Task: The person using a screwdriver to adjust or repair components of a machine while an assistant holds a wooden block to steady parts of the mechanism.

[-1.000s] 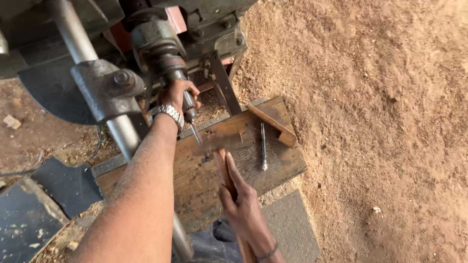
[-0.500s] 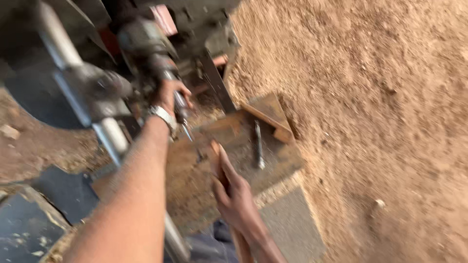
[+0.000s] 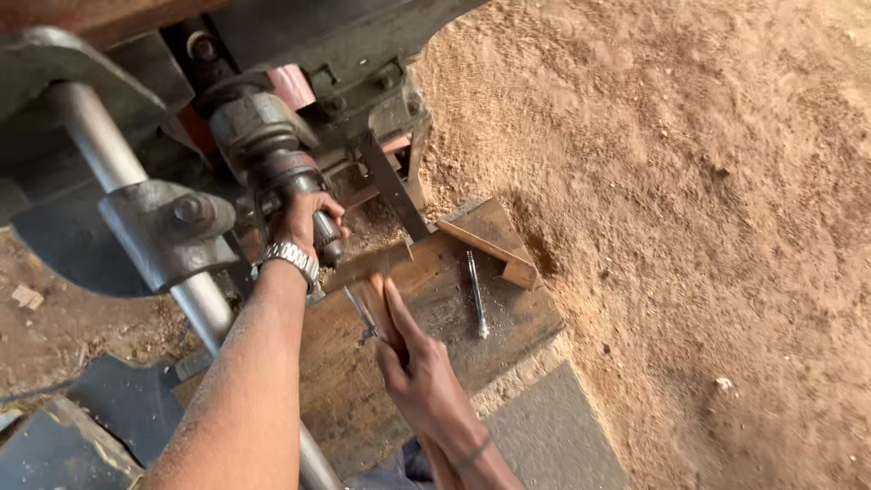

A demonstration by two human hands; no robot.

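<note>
My left hand, with a metal watch on its wrist, grips the dark drill chuck of an old boring machine. A thin drill bit points down and to the right from the chuck. My right hand holds a narrow wooden strip flat on a worn wooden board, fingers stretched along the strip right beside the bit's tip. A loose metal bit lies on the board to the right of my fingers.
A steel shaft with a clamp collar runs diagonally at the left. A small wooden wedge sits at the board's far corner. Sawdust covers the ground to the right. Dark metal plates lie at the lower left.
The view shifted and steadied after a blurred moment. My left hand stays on the chuck; my right hand with the strip has slid up closer to the drill bit.
</note>
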